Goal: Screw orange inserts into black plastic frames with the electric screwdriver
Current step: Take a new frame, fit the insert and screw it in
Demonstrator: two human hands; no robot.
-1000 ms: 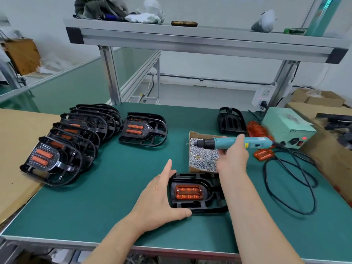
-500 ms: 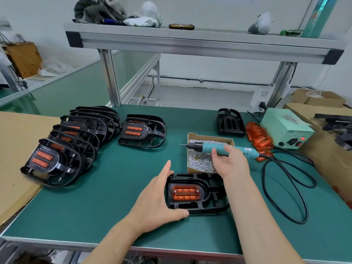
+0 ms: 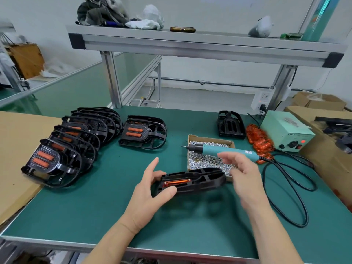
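Head view, and the left hand grips the left end of the black frame, thumb in front and fingers behind. It holds the frame tilted up over the green mat with the orange insert seated inside. The right hand hangs blurred by the frame's right end, fingers loosely spread and holding nothing, just in front of the electric screwdriver, which lies across the cardboard box of screws.
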